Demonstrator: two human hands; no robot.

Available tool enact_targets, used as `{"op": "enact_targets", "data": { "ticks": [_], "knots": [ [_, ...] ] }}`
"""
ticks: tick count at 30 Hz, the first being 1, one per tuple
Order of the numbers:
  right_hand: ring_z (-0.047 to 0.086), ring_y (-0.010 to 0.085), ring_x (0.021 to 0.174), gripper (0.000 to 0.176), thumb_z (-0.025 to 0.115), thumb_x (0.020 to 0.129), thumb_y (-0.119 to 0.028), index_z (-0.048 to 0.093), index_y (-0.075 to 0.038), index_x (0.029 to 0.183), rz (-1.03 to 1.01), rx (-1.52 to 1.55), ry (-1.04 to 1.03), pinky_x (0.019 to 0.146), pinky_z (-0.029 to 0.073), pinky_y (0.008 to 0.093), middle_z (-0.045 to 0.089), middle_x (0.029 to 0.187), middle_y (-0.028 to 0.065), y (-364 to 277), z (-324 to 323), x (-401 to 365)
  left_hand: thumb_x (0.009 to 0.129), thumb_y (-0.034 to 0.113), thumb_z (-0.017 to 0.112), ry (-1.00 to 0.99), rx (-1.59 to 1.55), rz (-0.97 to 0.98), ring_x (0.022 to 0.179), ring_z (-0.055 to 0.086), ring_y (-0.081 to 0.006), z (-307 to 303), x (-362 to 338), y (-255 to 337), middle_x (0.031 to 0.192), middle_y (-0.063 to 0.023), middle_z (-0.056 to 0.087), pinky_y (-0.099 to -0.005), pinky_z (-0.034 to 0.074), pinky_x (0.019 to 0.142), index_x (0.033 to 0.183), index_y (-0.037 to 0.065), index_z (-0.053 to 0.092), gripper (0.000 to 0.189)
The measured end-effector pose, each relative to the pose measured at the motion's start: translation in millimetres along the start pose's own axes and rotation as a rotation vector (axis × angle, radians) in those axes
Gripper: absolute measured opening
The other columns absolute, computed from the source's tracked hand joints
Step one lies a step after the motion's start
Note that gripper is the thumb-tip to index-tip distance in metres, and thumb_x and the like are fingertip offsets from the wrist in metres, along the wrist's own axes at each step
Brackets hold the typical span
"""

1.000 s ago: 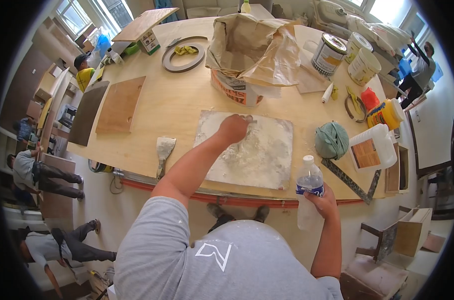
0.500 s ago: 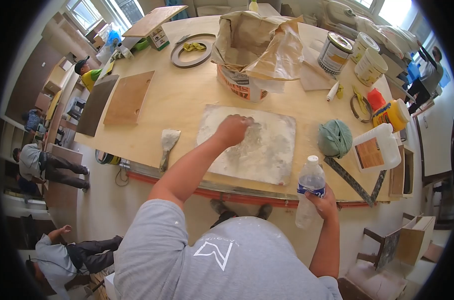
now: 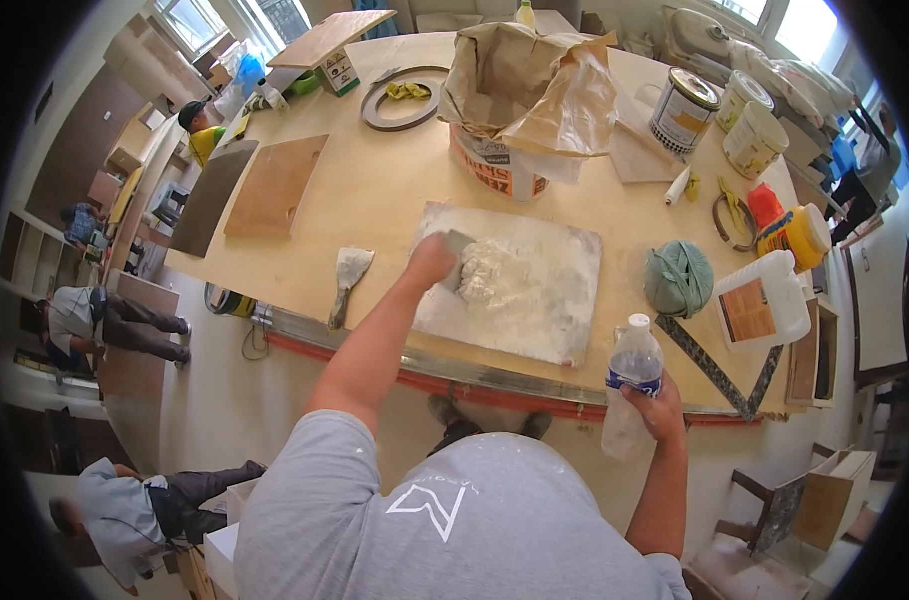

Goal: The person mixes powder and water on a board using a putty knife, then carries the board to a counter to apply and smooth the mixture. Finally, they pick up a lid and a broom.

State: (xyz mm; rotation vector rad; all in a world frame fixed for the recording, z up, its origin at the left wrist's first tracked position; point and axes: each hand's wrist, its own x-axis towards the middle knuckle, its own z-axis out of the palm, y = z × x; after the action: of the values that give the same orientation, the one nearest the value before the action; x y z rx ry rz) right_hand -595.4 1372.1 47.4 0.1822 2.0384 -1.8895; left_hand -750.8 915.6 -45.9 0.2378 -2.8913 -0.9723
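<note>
1. Head view: left hand (image 3: 433, 262) grips scraper (image 3: 459, 243) against powder heap (image 3: 495, 275) on the board (image 3: 565, 335).
2. Right hand (image 3: 658, 412) clutches capped bottle (image 3: 630, 375), beside the desk (image 3: 375, 200).
3. Heaped, seemingly dry; mixing looks barely begun.

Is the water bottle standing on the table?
No, the right hand holds the bottle in the air, just in front of the edge of the table.

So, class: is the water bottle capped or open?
Capped. A white cap sits on the neck of the bottle, which the right hand holds roughly upright beside the table edge.
</note>
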Motion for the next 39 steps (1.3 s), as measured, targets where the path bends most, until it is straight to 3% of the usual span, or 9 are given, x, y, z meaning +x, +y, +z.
{"op": "enact_targets", "data": {
  "ticks": [5,8,12,15,18,20,24,31,39],
  "knots": [
    [0.061,0.0183,0.103,0.051,0.074,0.075,-0.002,0.055,0.004,0.123,-0.002,0.129,-0.026,0.093,0.045,0.0320,0.065,0.111,0.0096,2.2,-0.1,-2.7,0.082,0.015,0.058,-0.155,0.282,0.093,0.096,0.063,-0.0427,-31.0,-32.9,100.0,0.100,-0.0258,0.066,-0.0487,0.051,0.081,0.113,-0.002,0.058,0.035],
    [0.060,0.0184,0.103,0.051,0.074,0.075,-0.002,0.055,0.004,0.122,-0.029,0.043,-0.016,0.093,0.045,0.0321,0.065,0.112,0.0097,5.5,-8.7,-4.9,0.083,0.015,0.061,0.101,0.110,0.121,0.087,0.066,-0.0387,-42.5,-62.1,73.8,0.096,-0.0272,0.066,-0.0458,0.052,0.079,0.114,-0.001,0.061,0.035],
    [0.061,0.0181,0.102,0.050,0.074,0.075,-0.001,0.056,0.004,0.121,-0.015,0.094,0.013,0.093,0.045,0.0319,0.066,0.111,0.0092,12.7,-25.1,-8.0,0.081,0.008,0.061,0.069,-0.633,-0.554,0.069,0.062,-0.0189,-21.3,-114.3,-14.6,0.089,-0.0096,0.065,-0.0341,0.048,0.054,0.109,0.000,0.062,0.029],
    [0.061,0.0179,0.101,0.050,0.074,0.074,-0.001,0.057,0.003,0.121,-0.014,0.054,0.008,0.093,0.046,0.0317,0.066,0.110,0.0084,13.1,-35.2,-13.5,0.077,0.006,0.065,0.143,-0.792,-0.713,0.082,0.064,-0.0211,13.4,-137.3,-27.2,0.093,-0.0124,0.065,-0.0373,0.051,0.066,0.111,-0.003,0.057,0.036],
    [0.061,0.0175,0.100,0.050,0.074,0.074,-0.001,0.057,0.002,0.121,-0.028,0.091,-0.004,0.092,0.046,0.0313,0.066,0.109,0.0077,15.2,-40.4,-15.0,0.077,0.008,0.066,0.169,-0.818,-0.687,0.079,0.063,-0.0222,31.0,-117.2,5.0,0.091,-0.0139,0.064,-0.0373,0.051,0.064,0.111,-0.004,0.056,0.038],
    [0.061,0.0171,0.100,0.049,0.073,0.074,0.000,0.058,0.002,0.120,-0.034,0.106,-0.005,0.092,0.046,0.0311,0.066,0.109,0.0073,20.2,-42.7,-14.2,0.079,0.009,0.065,0.137,-0.652,-0.733,0.067,0.060,-0.0194,28.6,-89.6,28.0,0.083,-0.0077,0.063,-0.0369,0.044,0.049,0.102,0.002,0.062,0.024],
    [0.061,0.0169,0.099,0.048,0.073,0.075,-0.001,0.058,0.002,0.120,-0.047,0.151,-0.011,0.091,0.046,0.0307,0.066,0.109,0.0069,18.4,-39.6,-19.6,0.076,0.012,0.060,0.246,-0.123,-0.259,0.078,0.067,-0.0363,31.3,-30.9,27.4,0.092,-0.0232,0.067,-0.0431,0.053,0.070,0.108,-0.001,0.061,0.035],
    [0.062,0.0174,0.100,0.047,0.073,0.076,-0.003,0.058,0.002,0.120,-0.043,0.072,0.019,0.091,0.047,0.0311,0.067,0.109,0.0082,19.7,-28.1,-30.5,0.082,0.005,0.048,-0.148,0.444,0.470,0.086,0.065,-0.0365,8.5,-40.0,117.2,0.092,-0.0192,0.069,-0.0467,0.051,0.077,0.107,0.006,0.066,0.031],
    [0.063,0.0167,0.099,0.045,0.073,0.075,-0.002,0.060,0.002,0.117,-0.021,0.115,0.064,0.090,0.047,0.0308,0.067,0.108,0.0084,24.7,-20.0,-38.8,0.081,0.005,0.049,-0.159,0.355,0.535,0.089,0.065,-0.0337,-10.9,-61.9,117.9,0.091,-0.0155,0.070,-0.0434,0.051,0.079,0.110,0.006,0.066,0.033]
  ]
}}
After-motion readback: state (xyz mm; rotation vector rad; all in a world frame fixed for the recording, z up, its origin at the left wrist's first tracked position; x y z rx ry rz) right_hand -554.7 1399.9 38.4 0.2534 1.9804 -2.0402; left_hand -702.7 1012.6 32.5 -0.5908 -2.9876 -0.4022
